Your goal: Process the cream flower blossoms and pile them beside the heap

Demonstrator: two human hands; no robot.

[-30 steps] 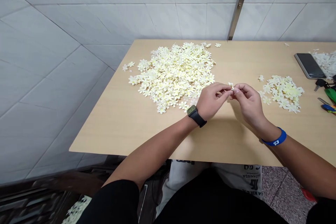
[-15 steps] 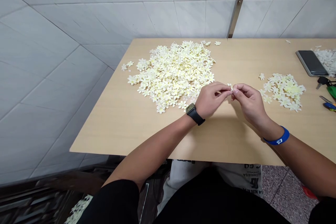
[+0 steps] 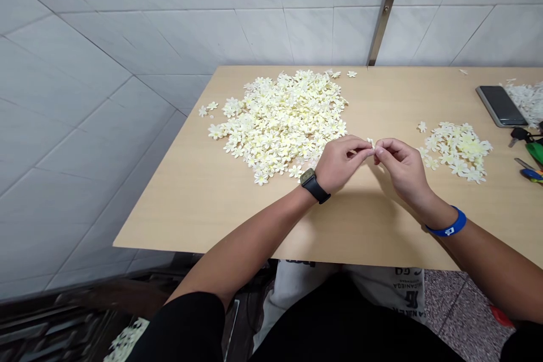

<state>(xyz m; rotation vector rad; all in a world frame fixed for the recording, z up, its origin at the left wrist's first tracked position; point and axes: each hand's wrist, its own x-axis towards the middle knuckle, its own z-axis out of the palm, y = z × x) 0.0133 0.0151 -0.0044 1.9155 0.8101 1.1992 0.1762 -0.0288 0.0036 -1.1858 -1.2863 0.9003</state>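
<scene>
Between my fingertips is a small pale artificial flower (image 3: 370, 142), mostly hidden by the fingers. My left hand (image 3: 341, 163) pinches it from the left, thumb against forefinger. From the other side my right hand (image 3: 403, 168) is closed on it too, and the fingertips of both hands meet. A large heap of cream-white flowers (image 3: 284, 119) with yellowish centres lies just left of my left hand. Beyond my right hand is a smaller pile of similar flowers (image 3: 460, 147).
On the right of the wooden table (image 3: 178, 203) lie a phone (image 3: 503, 106), a mound of thin white pieces (image 3: 526, 100), keys (image 3: 518, 134) and a blue-handled tool (image 3: 532, 173). A tiled wall (image 3: 263, 34) with a metal upright (image 3: 385, 11) borders the back. More flowers (image 3: 126, 340) are down at lower left.
The view has shifted slightly. Both hands stay in nearly the same place, and the flower between the fingertips shows a little less than before.
</scene>
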